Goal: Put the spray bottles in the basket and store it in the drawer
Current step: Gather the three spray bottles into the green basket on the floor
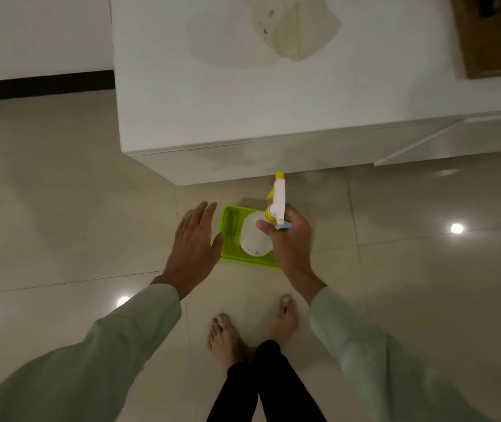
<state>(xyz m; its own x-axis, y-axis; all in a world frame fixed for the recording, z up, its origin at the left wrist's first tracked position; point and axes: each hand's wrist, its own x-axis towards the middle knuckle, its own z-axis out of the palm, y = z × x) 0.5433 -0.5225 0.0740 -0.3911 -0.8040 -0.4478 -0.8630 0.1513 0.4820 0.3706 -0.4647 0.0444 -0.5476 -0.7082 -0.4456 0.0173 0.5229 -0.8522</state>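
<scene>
A bright green plastic basket (231, 226) lies on the tiled floor in front of a white cabinet. My right hand (288, 239) grips a white spray bottle (253, 236) by its neck, under the white and yellow trigger head, and holds it over the basket. Whether the bottle's base touches the basket floor I cannot tell. My left hand (192, 245) hovers flat with fingers spread, just left of the basket and over its left rim, holding nothing. Only one spray bottle is in view.
The white cabinet (243, 102) stands right behind the basket, with drawer fronts (419, 141) along its lower edge. A pale plastic bag (294, 25) lies on its top, a brown box (495, 41) at the far right. My bare feet (227, 336) stand close behind the basket.
</scene>
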